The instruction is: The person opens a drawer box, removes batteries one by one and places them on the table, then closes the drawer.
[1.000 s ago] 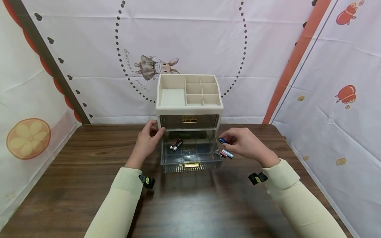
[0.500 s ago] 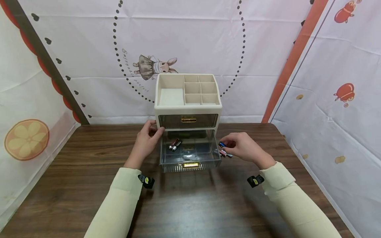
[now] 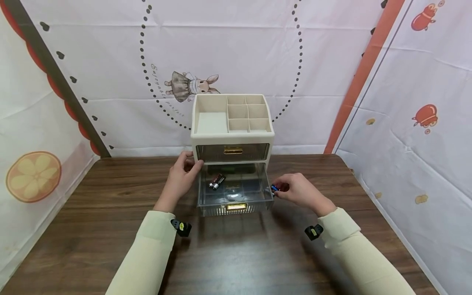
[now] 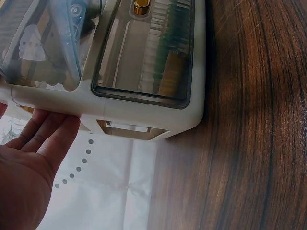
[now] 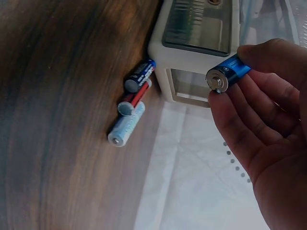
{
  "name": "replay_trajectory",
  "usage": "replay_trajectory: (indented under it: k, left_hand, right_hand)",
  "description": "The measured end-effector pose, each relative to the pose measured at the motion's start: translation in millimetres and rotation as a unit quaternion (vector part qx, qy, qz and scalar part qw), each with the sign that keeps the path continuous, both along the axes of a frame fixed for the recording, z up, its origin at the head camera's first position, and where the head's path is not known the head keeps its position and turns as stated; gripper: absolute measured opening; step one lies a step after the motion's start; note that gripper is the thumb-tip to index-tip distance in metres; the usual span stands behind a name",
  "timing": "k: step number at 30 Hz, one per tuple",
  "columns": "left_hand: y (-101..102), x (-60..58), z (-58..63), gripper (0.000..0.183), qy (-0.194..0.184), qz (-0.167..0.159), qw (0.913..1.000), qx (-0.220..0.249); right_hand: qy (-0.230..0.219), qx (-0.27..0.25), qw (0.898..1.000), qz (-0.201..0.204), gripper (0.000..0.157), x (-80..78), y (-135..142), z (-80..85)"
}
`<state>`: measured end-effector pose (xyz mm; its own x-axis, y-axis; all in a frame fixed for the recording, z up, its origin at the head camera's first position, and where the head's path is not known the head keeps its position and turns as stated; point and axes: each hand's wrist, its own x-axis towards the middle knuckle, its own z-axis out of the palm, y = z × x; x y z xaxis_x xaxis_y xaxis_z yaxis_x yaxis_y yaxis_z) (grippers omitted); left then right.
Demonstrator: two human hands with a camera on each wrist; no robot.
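Over the tabletop (image 5: 62, 120), a blue battery (image 5: 232, 72) sits between right fingers (image 5: 235, 122).

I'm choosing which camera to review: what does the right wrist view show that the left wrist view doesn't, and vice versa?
Only the right wrist view: the right hand pinching a bright blue battery, and, on the table, a dark blue battery, a red battery and a pale battery.

Only the left wrist view: the left hand, its fingers against the organizer.

Both: parts of the organizer, table and dotted white cloth.
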<state>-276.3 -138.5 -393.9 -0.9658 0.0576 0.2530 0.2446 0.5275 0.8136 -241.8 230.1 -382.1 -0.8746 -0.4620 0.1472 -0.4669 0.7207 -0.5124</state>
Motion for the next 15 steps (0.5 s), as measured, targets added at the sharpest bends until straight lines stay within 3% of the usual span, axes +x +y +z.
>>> replay_trajectory:
  k: [15]
  left_hand:
    - [0, 0.9, 0.2, 0.055, -0.001, 0.004, 1.0000, -0.007]
  right_hand:
    - [-0.016, 0.017, 1.000, -0.014, 0.017, -3.1, -2, -13.7]
